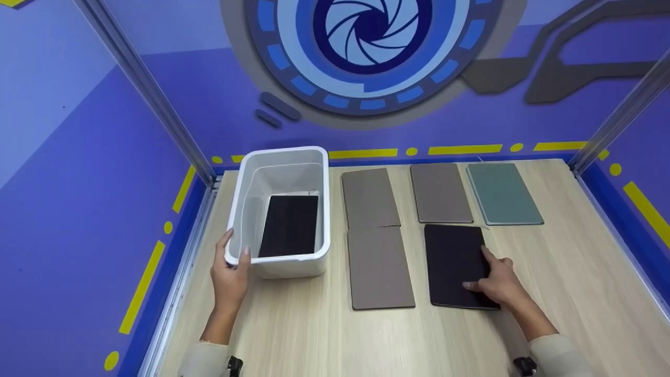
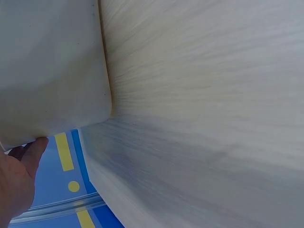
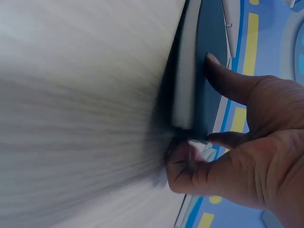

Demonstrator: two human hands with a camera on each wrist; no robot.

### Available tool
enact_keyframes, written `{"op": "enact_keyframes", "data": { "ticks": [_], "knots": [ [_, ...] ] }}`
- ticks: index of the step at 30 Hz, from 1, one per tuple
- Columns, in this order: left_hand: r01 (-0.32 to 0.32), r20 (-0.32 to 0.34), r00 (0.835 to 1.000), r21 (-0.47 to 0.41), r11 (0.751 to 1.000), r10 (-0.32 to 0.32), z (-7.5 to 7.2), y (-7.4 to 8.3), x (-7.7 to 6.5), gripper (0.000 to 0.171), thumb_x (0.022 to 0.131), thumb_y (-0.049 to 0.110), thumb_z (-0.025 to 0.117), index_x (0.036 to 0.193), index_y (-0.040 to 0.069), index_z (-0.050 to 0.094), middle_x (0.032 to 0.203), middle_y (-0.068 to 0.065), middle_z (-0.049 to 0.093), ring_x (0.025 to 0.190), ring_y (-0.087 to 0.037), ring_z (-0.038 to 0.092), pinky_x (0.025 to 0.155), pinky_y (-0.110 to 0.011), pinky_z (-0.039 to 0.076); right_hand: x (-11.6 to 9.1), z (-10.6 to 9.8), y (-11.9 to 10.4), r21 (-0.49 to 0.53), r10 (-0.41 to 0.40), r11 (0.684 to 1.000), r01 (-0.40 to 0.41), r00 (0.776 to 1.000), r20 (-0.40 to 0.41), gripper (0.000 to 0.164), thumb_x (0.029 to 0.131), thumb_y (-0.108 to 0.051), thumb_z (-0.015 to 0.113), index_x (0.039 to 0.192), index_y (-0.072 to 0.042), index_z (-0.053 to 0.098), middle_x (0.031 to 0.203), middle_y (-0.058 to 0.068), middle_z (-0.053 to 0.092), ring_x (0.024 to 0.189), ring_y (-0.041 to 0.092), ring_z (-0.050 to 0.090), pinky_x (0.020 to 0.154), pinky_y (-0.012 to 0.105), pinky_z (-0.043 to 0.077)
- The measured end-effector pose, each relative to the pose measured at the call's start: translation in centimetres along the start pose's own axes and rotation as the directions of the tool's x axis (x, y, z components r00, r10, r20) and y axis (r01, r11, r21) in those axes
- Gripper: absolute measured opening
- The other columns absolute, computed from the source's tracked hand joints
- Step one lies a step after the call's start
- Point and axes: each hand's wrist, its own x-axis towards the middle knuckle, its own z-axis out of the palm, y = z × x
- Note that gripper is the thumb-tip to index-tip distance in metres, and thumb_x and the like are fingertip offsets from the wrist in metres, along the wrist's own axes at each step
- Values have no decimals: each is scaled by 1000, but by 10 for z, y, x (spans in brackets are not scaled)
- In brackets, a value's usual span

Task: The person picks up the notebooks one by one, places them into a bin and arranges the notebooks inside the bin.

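My left hand grips the near left corner of a white plastic bin, thumb over the front rim. A black notebook lies inside that bin. At the right, my right hand holds another black notebook by its right side, thumb on the cover and fingers at the edge. The right wrist view shows this notebook's pale page block, with curled fingers close to the table at its edge. In the left wrist view, fingertips press against the bin wall.
Two grey-brown notebooks lie end to end beside the bin. A third grey-brown notebook and a green notebook lie in the back row. Wall panels with metal posts border the wooden table.
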Motion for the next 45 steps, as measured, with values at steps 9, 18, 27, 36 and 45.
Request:
{"op": "enact_keyframes", "data": {
  "ticks": [9,18,27,36,45],
  "knots": [
    [-3,-1,1000,-4,1000,3,1,-2,-2,60,98,12,70,155,14,53,148,-20,64,123,-33,65,94,-9,44,4,-7,13,174,-64,984,47,993,94,113,91,-6,76,170,-4,-4,168,44,11,156,61,19,126,69,23],
    [-19,-12,1000,17,1000,20,2,-4,-4,60,98,12,70,156,13,53,151,-18,62,121,-25,62,97,-7,43,4,-13,28,316,-81,948,40,990,120,105,93,0,68,171,-11,-1,174,37,11,159,55,19,126,66,25],
    [-15,-9,1000,14,1000,15,2,-2,-2,59,98,13,70,155,13,54,146,-22,65,121,-35,66,92,-9,44,7,-12,29,331,-44,944,-1,990,130,105,94,0,66,171,-14,-4,174,36,7,159,55,17,129,66,21],
    [-30,-13,999,1,1000,30,3,-3,-1,59,97,11,70,154,13,54,146,-21,66,119,-32,66,92,-8,45,11,-17,28,324,-20,945,-36,986,168,109,92,-1,70,171,-15,-3,173,38,-3,161,59,-1,129,68,12],
    [-2,-3,1000,27,1000,2,0,-2,1,60,99,15,70,156,15,52,145,-19,66,115,-26,64,89,-8,46,12,-17,28,336,-14,941,-46,985,173,109,90,-5,74,171,-19,2,174,37,4,161,57,12,130,65,19]
  ]
}}
